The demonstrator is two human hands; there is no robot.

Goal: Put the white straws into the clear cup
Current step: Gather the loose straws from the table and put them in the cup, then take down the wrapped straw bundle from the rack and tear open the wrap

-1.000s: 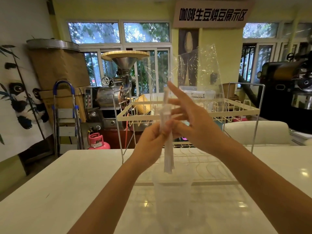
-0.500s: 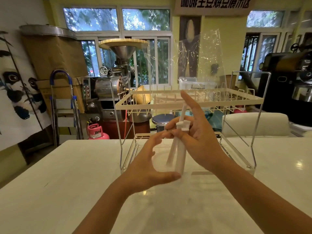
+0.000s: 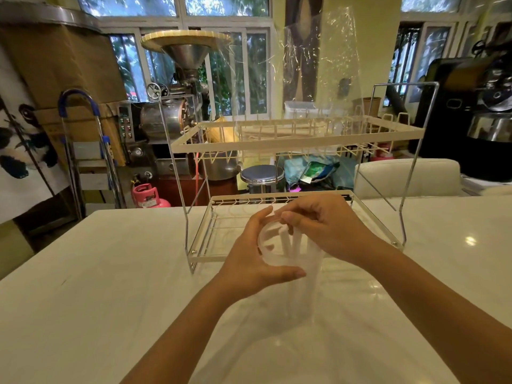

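Observation:
A clear cup (image 3: pixel 291 286) stands on the white table, in front of the wire rack. My left hand (image 3: pixel 249 261) wraps around the cup's rim from the left, thumb across the near side. White straws (image 3: pixel 291 243) lean inside the cup, their lower ends down in it. My right hand (image 3: pixel 321 225) sits over the cup's mouth with its fingertips pinched on the straws' upper ends, which it hides.
A two-tier wire rack (image 3: pixel 293 141) stands just behind the cup, with a clear plastic bag (image 3: pixel 310 65) rising from its upper shelf. The white table (image 3: pixel 110 286) spreads left and right. A white chair back (image 3: pixel 407 176) is beyond the far edge.
Both hands came down from in front of the rack's upper shelf to the cup. The left hand let go of the straws and took the cup's rim; the straws went down into the cup.

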